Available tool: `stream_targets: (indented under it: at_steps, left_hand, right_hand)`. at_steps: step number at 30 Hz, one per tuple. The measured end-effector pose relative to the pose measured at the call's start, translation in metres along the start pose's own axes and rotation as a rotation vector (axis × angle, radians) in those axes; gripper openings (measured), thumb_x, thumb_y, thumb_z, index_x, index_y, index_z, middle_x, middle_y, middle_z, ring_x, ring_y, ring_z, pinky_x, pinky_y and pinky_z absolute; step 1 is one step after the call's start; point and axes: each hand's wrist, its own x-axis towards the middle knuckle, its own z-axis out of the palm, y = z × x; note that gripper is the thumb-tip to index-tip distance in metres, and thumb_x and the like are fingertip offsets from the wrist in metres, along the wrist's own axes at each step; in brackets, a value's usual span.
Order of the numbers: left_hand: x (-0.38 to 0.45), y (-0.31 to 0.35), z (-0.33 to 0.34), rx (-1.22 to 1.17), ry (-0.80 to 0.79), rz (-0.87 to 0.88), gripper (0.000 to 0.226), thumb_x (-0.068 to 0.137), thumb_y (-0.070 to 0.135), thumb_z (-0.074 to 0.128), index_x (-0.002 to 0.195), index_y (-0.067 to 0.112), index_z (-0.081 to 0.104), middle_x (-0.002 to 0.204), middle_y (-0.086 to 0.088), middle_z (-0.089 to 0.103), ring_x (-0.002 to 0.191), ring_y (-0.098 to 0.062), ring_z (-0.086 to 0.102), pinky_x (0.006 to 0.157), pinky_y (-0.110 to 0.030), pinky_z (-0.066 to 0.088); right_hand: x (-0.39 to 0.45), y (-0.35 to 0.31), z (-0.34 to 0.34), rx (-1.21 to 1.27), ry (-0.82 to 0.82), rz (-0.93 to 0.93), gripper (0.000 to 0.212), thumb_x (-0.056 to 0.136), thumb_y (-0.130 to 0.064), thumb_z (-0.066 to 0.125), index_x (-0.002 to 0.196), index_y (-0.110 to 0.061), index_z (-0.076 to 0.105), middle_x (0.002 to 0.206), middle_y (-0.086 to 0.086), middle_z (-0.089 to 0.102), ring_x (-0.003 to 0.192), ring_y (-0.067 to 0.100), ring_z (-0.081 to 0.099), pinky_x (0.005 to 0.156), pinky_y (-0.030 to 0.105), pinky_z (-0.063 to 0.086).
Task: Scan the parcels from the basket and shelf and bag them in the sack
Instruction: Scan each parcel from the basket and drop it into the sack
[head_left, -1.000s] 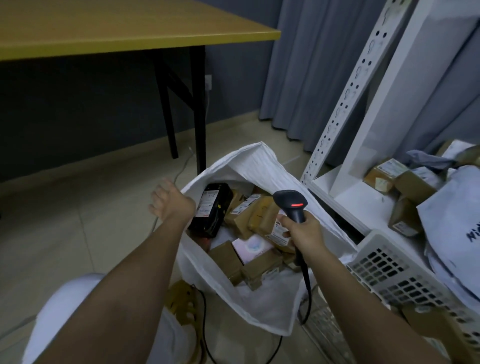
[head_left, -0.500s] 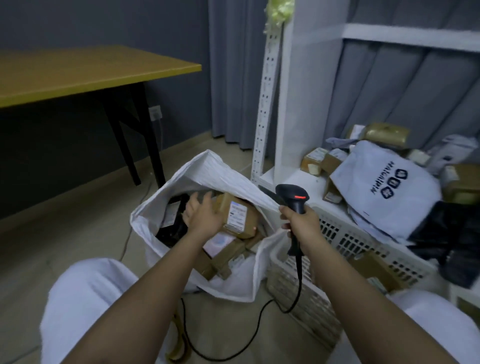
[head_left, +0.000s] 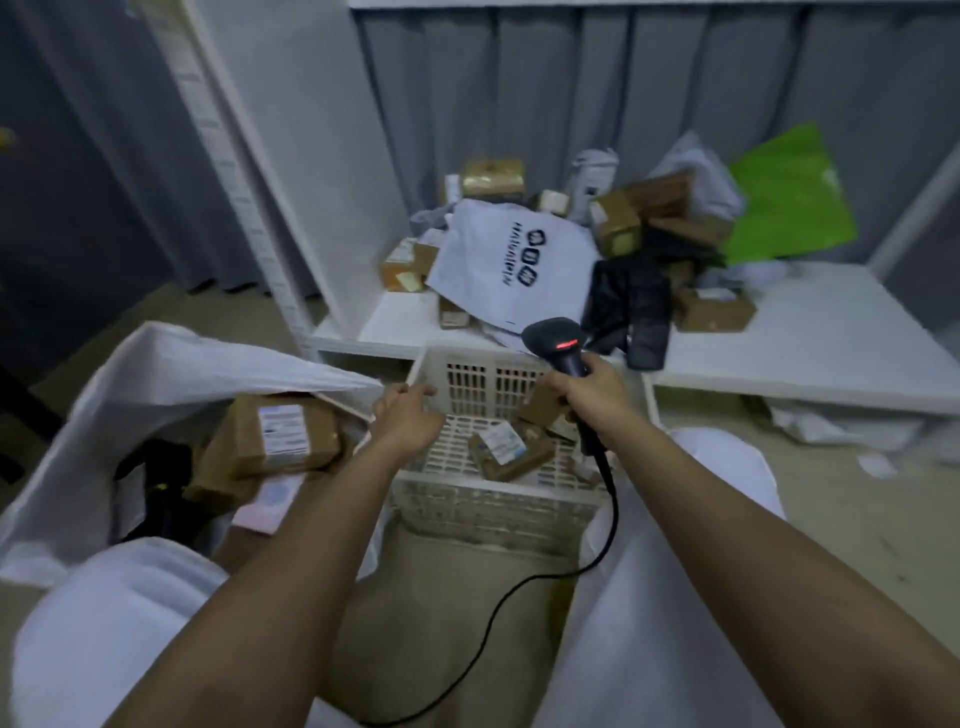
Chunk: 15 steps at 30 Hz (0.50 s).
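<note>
Your right hand (head_left: 587, 391) gripped the black corded barcode scanner (head_left: 558, 345) at frame centre, your left hand (head_left: 408, 418) reached open-fingered over the white slatted plastic basket (head_left: 488, 501), empty, white woven sack (head_left: 171, 364) at left.

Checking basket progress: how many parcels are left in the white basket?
2 visible. One brown box with a white label lies mid-floor in the basket; another brown box sits toward the far right, partly behind the right hand. More may be hidden.

Both bare forearms stretched forward and down, left hand (head_left: 408, 415) empty, palm down, fingers loosely extended, right hand (head_left: 589, 392) fisted around a handle, knuckles up, white-clad knees spread below the elbows
</note>
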Motion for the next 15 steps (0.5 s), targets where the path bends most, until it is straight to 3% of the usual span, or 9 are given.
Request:
stream_targets:
  at_steps: [3,8,10,13,15]
  left_hand:
    - [0.024,0.016,0.031,0.010,-0.095,0.049,0.046,0.095,0.029,0.051,0.140,0.020,0.043,0.152,-0.013,0.026,0.139,-0.031,0.025,0.109,-0.037,0.027]
    - [0.072,0.035,0.074,-0.028,-0.197,0.068,0.045,0.096,0.023,0.051,0.140,0.016,0.044,0.152,-0.012,0.025,0.132,-0.032,0.037,0.097,-0.033,0.037]
    - [0.092,0.040,0.092,0.000,-0.224,0.073,0.045,0.096,0.022,0.051,0.140,0.016,0.044,0.152,-0.012,0.025,0.133,-0.033,0.036,0.102,-0.036,0.039]
    - [0.129,0.048,0.126,-0.010,-0.291,0.065,0.046,0.097,0.025,0.052,0.141,0.013,0.042,0.152,-0.014,0.026,0.131,-0.035,0.040,0.101,-0.035,0.040]
    - [0.149,0.056,0.147,-0.015,-0.306,0.063,0.046,0.098,0.024,0.051,0.141,0.009,0.041,0.151,-0.016,0.030,0.135,-0.035,0.035,0.106,-0.041,0.036]
  right_hand:
    - [0.008,0.020,-0.022,0.023,0.092,0.050,0.019,0.088,-0.018,0.066,0.104,-0.012,0.056,0.080,0.008,0.058,0.072,0.026,0.056,0.067,0.038,0.045]
    - [0.049,0.048,-0.042,0.021,0.157,0.119,0.035,0.089,-0.026,0.068,0.119,-0.015,0.053,0.101,0.013,0.061,0.080,0.031,0.063,0.075,0.046,0.056]
    - [0.072,0.055,-0.050,-0.020,0.110,0.128,0.035,0.088,-0.026,0.069,0.119,-0.015,0.054,0.099,0.010,0.059,0.076,0.026,0.062,0.067,0.041,0.056]
    - [0.110,0.058,-0.057,-0.033,0.023,0.178,0.025,0.091,-0.020,0.066,0.112,-0.016,0.054,0.086,0.008,0.058,0.062,0.019,0.056,0.053,0.027,0.044]
    - [0.139,0.063,-0.056,0.002,-0.009,0.235,0.023,0.090,-0.018,0.066,0.110,-0.014,0.056,0.079,0.008,0.058,0.056,0.018,0.055,0.051,0.028,0.044]
